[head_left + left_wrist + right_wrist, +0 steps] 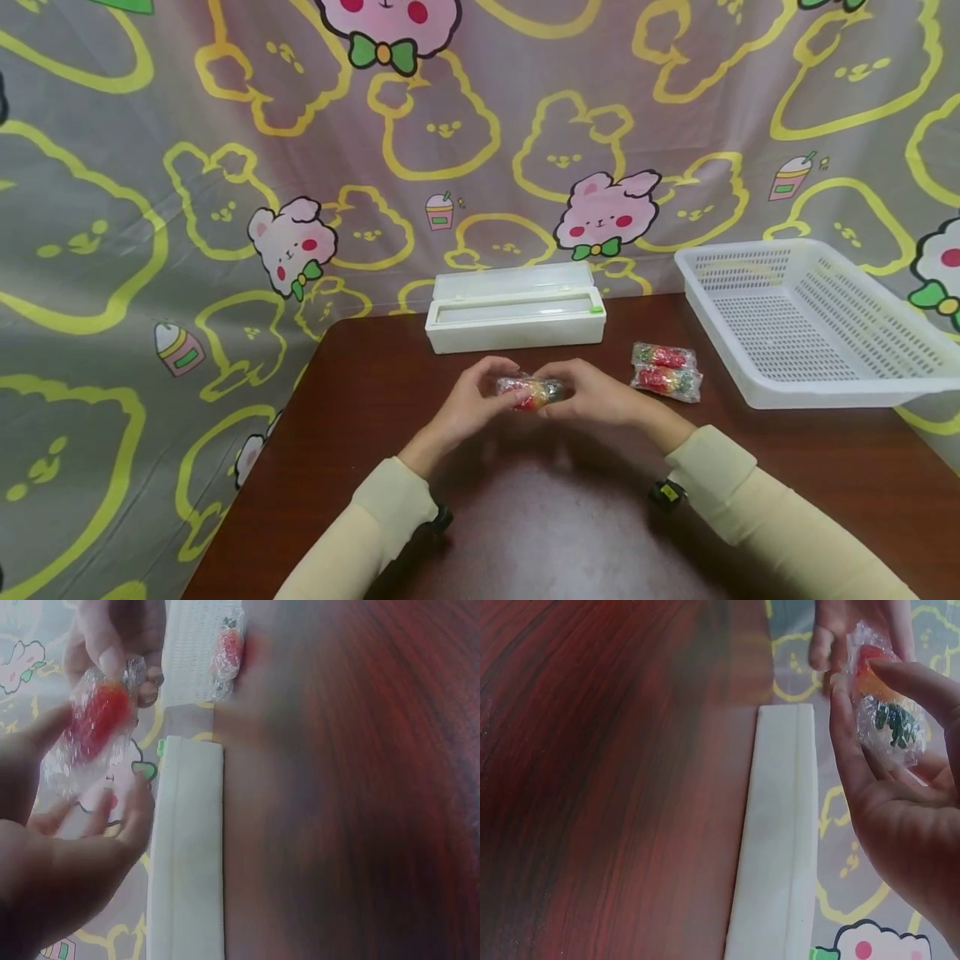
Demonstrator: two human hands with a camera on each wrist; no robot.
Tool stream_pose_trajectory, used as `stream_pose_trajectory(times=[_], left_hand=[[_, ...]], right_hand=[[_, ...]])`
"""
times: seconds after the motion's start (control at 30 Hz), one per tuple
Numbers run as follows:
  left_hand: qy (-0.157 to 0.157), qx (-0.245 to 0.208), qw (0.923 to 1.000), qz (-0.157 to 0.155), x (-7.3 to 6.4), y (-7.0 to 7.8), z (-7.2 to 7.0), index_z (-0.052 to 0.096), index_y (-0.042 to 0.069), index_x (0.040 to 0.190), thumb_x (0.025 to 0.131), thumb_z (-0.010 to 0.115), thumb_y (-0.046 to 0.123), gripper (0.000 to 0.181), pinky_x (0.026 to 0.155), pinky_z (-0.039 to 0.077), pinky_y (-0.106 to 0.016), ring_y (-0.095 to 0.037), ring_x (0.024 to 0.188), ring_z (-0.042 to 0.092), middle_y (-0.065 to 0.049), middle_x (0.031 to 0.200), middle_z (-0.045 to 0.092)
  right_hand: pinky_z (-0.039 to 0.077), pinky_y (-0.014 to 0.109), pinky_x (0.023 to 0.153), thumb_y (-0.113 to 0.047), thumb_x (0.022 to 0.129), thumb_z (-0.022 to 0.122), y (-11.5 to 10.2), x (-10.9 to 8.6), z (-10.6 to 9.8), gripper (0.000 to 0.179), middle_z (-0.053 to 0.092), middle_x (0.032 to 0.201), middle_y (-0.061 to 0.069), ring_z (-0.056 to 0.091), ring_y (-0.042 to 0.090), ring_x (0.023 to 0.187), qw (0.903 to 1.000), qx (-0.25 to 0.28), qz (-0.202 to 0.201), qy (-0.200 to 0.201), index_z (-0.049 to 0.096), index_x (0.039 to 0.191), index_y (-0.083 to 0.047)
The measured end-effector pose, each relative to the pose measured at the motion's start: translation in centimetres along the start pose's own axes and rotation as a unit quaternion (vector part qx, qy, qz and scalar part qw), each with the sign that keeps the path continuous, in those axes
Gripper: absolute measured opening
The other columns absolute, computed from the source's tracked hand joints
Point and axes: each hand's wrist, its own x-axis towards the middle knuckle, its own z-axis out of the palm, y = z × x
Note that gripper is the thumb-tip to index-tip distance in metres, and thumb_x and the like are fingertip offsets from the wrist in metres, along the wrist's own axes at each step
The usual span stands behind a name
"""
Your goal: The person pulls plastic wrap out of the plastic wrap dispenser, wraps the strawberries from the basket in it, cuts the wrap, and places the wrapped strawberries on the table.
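Observation:
Both hands meet over the table around a small film-wrapped packet (534,392) with red, yellow-orange and green contents. My left hand (474,398) holds its left end, thumb across the front and fingers behind. On the other end, my right hand (588,393) grips with thumb and fingers. Crinkled clear film shows around the red part of the packet (103,724) in the left wrist view. In the right wrist view, my right thumb lies over the orange middle of the packet (885,701), and its green end faces my palm.
Behind the hands stands a long white box (517,333) with its clear lid raised, resembling a cling film dispenser. Two similar wrapped packets (666,371) lie right of the hands, beside a white perforated plastic basket (847,390). A patterned curtain (480,192) hangs behind the brown table (322,467).

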Motion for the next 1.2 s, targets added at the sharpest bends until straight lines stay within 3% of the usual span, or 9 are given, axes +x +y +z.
stream_pose_trajectory(times=[0.23,0.37,0.43,0.63,0.8,0.87,1.03,1.1,1.2], left_hand=[[-0.08,-0.044,0.9942,-0.056,-0.2,-0.3,-0.5,0.069,0.006,0.124,0.094,0.077,0.026,0.036,0.091,0.056,-0.053,-0.022,0.095,0.068,-0.011,0.113,0.07],[-0.075,-0.054,0.9942,-0.053,-0.3,-0.6,-0.4,0.074,0.005,0.112,0.094,0.077,0.021,0.024,0.088,0.056,-0.059,-0.016,0.085,0.069,-0.009,0.102,0.073],[-0.06,-0.066,0.9948,-0.049,-0.3,-0.6,-0.3,0.075,0.003,0.109,0.093,0.077,0.018,0.022,0.085,0.058,-0.055,-0.015,0.084,0.069,-0.009,0.1,0.073],[-0.024,-0.049,0.998,-0.031,-0.4,-0.5,0.0,0.076,0.004,0.106,0.094,0.077,0.021,0.021,0.08,0.059,-0.054,-0.013,0.08,0.066,-0.009,0.099,0.073],[-0.031,0.048,0.9981,0.022,-0.8,-0.3,0.1,0.07,0.012,0.12,0.092,0.079,0.029,0.034,0.083,0.06,-0.047,-0.015,0.089,0.069,-0.004,0.11,0.072],[-0.04,0.126,0.988,0.079,-1.0,-0.1,-0.1,0.063,0.014,0.13,0.088,0.083,0.029,0.049,0.087,0.058,-0.039,-0.014,0.099,0.067,-0.003,0.12,0.068],[-0.041,0.276,0.9334,0.225,-1.1,-0.1,-0.3,0.056,0.008,0.13,0.081,0.089,0.017,0.06,0.092,0.054,-0.029,-0.013,0.108,0.061,-0.004,0.123,0.062],[-0.037,0.291,0.9238,0.246,-1.2,-0.3,-0.2,0.058,0.005,0.124,0.082,0.088,0.012,0.052,0.091,0.055,-0.028,-0.014,0.105,0.063,-0.004,0.119,0.063],[-0.03,0.299,0.9204,0.25,-1.3,-0.6,0.0,0.062,0.006,0.12,0.084,0.086,0.011,0.044,0.087,0.056,-0.024,-0.013,0.101,0.065,-0.005,0.114,0.067]], right_hand=[[0.057,0.034,0.08,-0.018,0.089,0.079,0.1,-0.1,-0.1,0.037,0.071,0.107,0.003,0.066,0.019,0.092,0.9986,0.026,0.004,-0.047,0.068,0.123,-0.008],[0.055,0.031,0.08,-0.018,0.085,0.083,-0.2,-0.3,0.5,0.038,0.07,0.105,-0.001,0.064,0.015,0.092,0.9975,-0.059,-0.03,-0.022,0.069,0.119,-0.009],[0.055,0.031,0.079,-0.019,0.082,0.086,-0.6,-0.4,0.9,0.043,0.068,0.106,-0.002,0.063,0.013,0.092,0.9888,-0.136,-0.06,0.006,0.068,0.119,-0.008],[0.055,0.033,0.075,-0.023,0.079,0.089,-1.2,-0.6,1.9,0.049,0.065,0.104,0.001,0.06,0.012,0.088,0.9391,-0.32,-0.102,0.074,0.068,0.12,-0.008],[0.054,0.031,0.073,-0.023,0.082,0.086,-0.9,-0.8,2.0,0.043,0.067,0.102,0.0,0.058,0.011,0.085,0.9369,-0.328,-0.09,0.082,0.07,0.119,-0.009],[0.053,0.031,0.073,-0.024,0.082,0.086,-0.9,-0.8,1.9,0.042,0.067,0.103,0.0,0.058,0.01,0.084,0.9386,-0.325,-0.086,0.079,0.07,0.119,-0.009],[0.053,0.03,0.072,-0.023,0.082,0.086,-0.6,-0.9,1.9,0.042,0.067,0.102,0.0,0.057,0.009,0.083,0.9394,-0.321,-0.087,0.082,0.071,0.118,-0.009],[0.052,0.029,0.071,-0.023,0.082,0.086,-0.5,-0.9,1.9,0.041,0.067,0.101,0.0,0.057,0.009,0.084,0.9399,-0.317,-0.094,0.084,0.071,0.118,-0.009],[0.053,0.028,0.071,-0.023,0.083,0.085,-0.3,-1.0,2.1,0.04,0.068,0.1,0.0,0.057,0.009,0.083,0.94,-0.313,-0.105,0.087,0.072,0.117,-0.008]])
